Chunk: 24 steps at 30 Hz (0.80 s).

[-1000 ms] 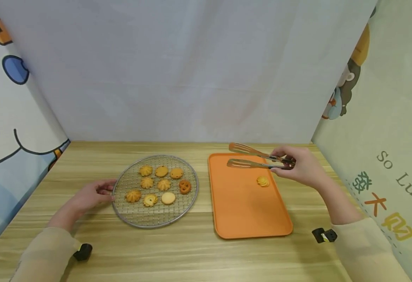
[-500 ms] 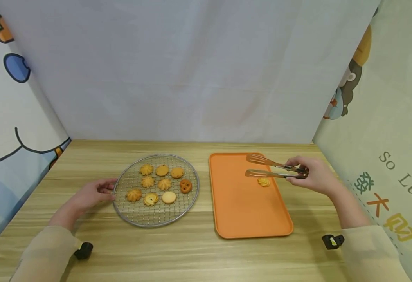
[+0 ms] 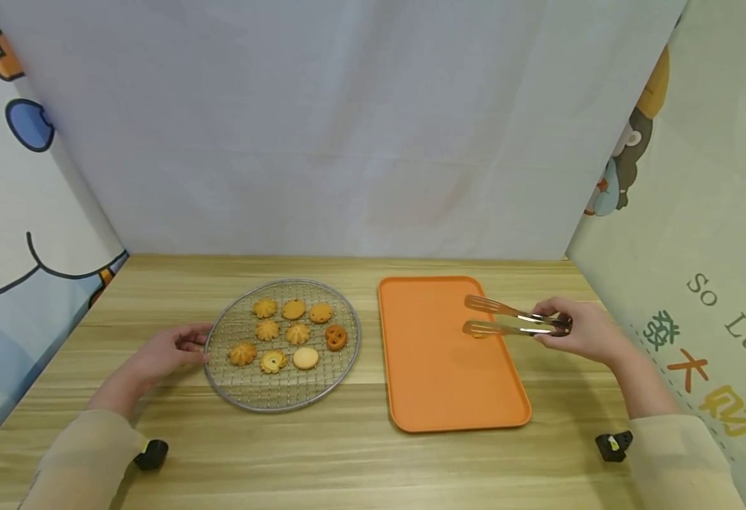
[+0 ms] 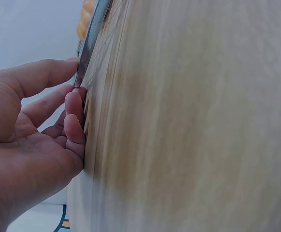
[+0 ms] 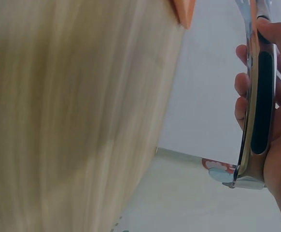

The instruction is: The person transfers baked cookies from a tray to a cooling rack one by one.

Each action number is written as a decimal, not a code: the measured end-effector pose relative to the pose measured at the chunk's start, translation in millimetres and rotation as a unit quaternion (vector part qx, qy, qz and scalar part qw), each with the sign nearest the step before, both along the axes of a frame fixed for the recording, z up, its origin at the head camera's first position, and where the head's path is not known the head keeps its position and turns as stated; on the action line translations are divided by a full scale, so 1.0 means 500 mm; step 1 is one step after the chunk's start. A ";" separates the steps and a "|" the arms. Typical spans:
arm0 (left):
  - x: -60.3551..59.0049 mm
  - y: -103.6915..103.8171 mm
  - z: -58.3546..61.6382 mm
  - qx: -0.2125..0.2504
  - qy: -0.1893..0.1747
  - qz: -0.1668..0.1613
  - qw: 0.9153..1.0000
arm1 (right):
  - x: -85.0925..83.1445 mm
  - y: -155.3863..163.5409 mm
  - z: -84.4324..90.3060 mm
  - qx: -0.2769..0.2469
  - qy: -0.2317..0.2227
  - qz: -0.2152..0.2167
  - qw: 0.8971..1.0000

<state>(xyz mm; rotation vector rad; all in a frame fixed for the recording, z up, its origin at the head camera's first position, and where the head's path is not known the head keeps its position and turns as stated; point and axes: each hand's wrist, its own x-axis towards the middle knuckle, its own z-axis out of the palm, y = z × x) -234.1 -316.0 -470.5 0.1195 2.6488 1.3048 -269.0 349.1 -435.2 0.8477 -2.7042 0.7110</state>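
At the left, my left hand [image 3: 167, 354] pinches the rim of a round wire cooling rack [image 3: 248, 407]; the left wrist view has the thumb [image 4: 51, 75] against the metal edge. Several cookies lie on the rack, among them a pretzel-shaped one [image 3: 336, 338] and a pale round one [image 3: 305, 358]. My right hand [image 3: 579, 329] grips metal tongs [image 5: 263, 101] by their handles. The tongs' two arms stand apart over the right side of an orange tray [image 3: 449, 389]. Beneath the nearer arm, a swirled cookie [image 3: 478, 336] on the tray is mostly hidden.
Both rack and tray stand on a wood-grain table [image 3: 321, 460]. A pale cloth wall [image 3: 347, 142] rises behind it, and printed panels flank it left and right. A strip of table separates rack from tray.
My right hand has moved the tongs rightward and toward me, lowering them until they cover most of the swirled cookie on the tray. The left hand and rack keep their place.
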 end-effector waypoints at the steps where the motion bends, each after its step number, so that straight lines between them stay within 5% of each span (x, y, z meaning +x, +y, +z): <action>1: 0.000 0.000 0.000 0.000 0.000 0.000 1.000 | 0.001 0.003 -0.003 0.007 -0.002 -0.005 1.000; 24: 0.002 0.001 0.005 -0.006 -0.019 0.003 1.000 | -0.013 0.028 -0.033 0.111 -0.022 -0.072 0.991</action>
